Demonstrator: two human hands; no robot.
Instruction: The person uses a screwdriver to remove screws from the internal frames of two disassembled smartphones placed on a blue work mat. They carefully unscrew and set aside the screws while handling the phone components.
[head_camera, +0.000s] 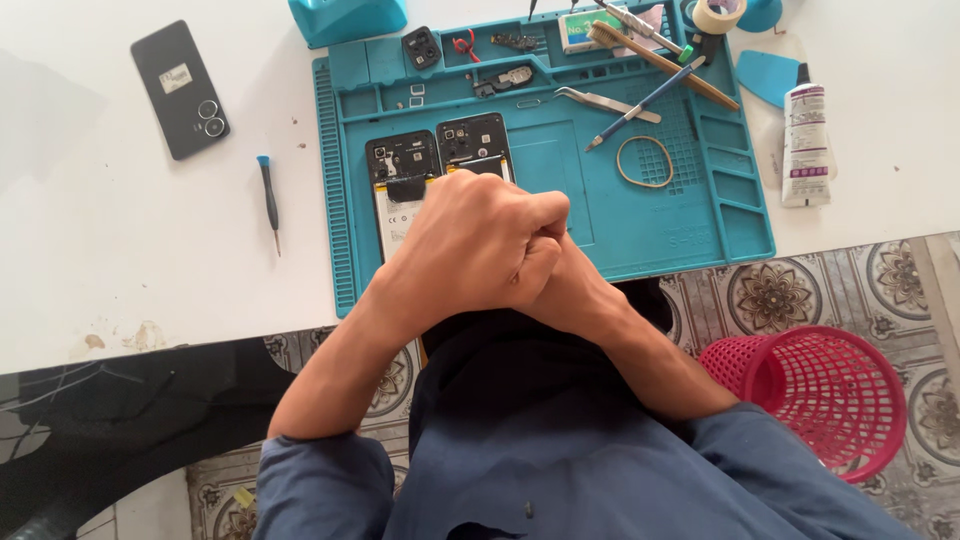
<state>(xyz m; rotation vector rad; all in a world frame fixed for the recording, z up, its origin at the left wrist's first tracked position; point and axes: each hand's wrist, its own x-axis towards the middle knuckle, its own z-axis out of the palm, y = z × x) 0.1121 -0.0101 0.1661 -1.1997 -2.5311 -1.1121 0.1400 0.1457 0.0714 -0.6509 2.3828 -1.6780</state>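
Both hands, the left hand over the right hand, were clasped shut, holding nothing, above two opened phones on the teal repair mat. The work appeared paused between steps; any resumption would probably call for unclasping them and reaching for the tweezers.

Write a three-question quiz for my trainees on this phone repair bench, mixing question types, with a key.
1. True or false: the left hand and right hand are clasped together above the blue mat.
2. What lies on the white table between the black phone and the mat?
A. a screwdriver
B. a spoon
C. a coin
3. Fill in: the rubber band lies on the ____, below the tweezers.

Key
1. True; neither hand holds a tool.
2. A, the screwdriver with a blue tip on its handle.
3. mat
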